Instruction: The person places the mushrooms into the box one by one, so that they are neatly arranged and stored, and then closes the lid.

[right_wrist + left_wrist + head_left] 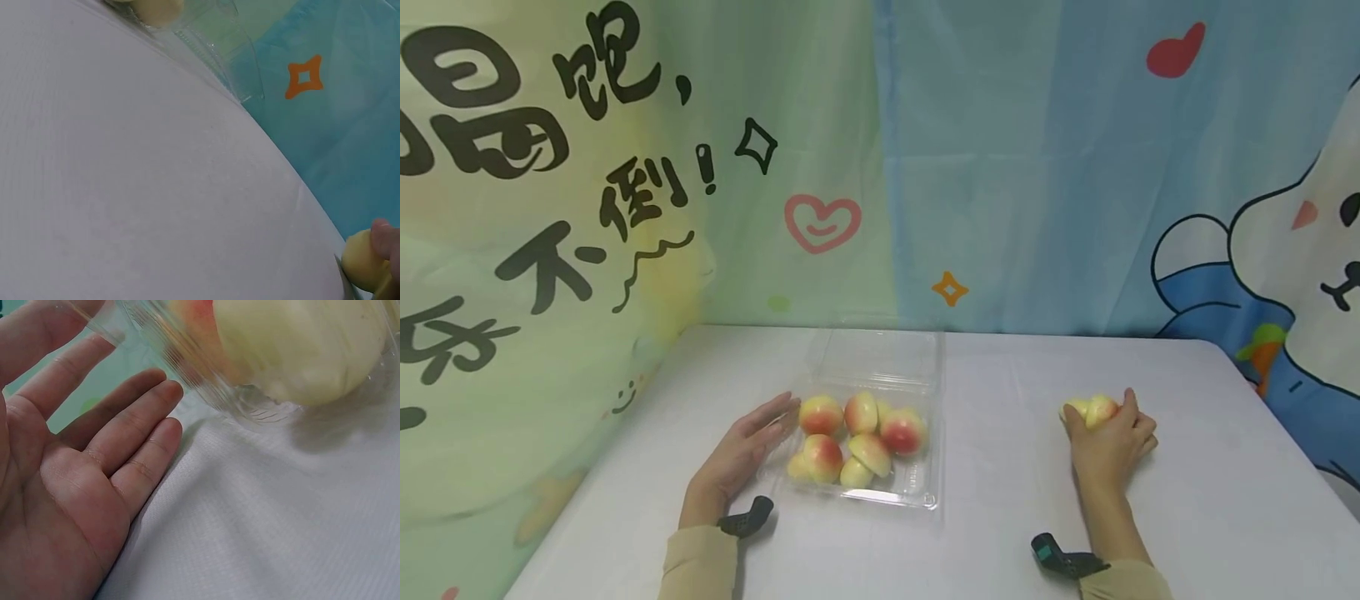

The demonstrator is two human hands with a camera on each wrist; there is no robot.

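A clear plastic clamshell box (917,487) stands on the table with its lid (880,357) folded back. Inside lie several mushroom-shaped pieces (904,432), yellow with red-blushed caps. My left hand (748,446) is at the box's left side, fingers extended and fingertips right at the wall. In the left wrist view, its palm (75,494) shows bare. Well to the right of the box, my right hand (1108,446) grips a yellow mushroom-shaped piece (1090,410) low over the table, thumb on its near left side. The right wrist view catches only the thumb on the pale yellow piece (362,259).
A white cloth covers the table (992,467), whose far edge meets a printed curtain (1000,167). Dark wrist-camera mounts (1063,560) sit on both wrists. Between the box and my right hand stretches a wide span of white cloth.
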